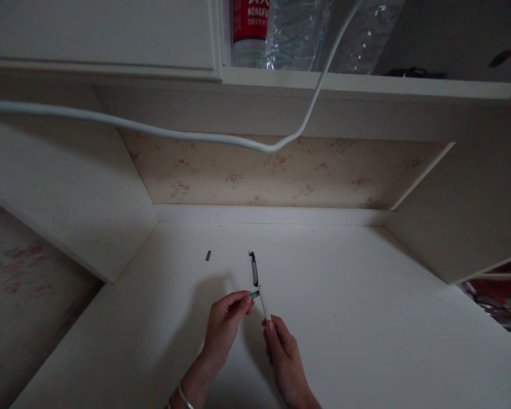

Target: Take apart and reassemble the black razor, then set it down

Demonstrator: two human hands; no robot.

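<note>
My left hand [226,321] pinches a small flat green strip [254,295] between thumb and fingers. My right hand [283,352] is closed around the lower end of a thin, pale stick-like tool [263,304], which slants up to the left. The strip's end meets or lies very near the tool's upper part; contact is too small to make out. Just beyond them, a slim black and grey tool [254,270] with a bent top end lies on the white tabletop [344,307]. Another small dark green strip [208,255] rests farther left.
A white cable [187,135] hangs across the view above the tabletop. Overhead, a shelf [366,82] holds clear plastic bottles [298,34] and a red-labelled one [250,25]. Side panels [68,182] flank the tabletop, with flowered wallpaper [259,170] behind.
</note>
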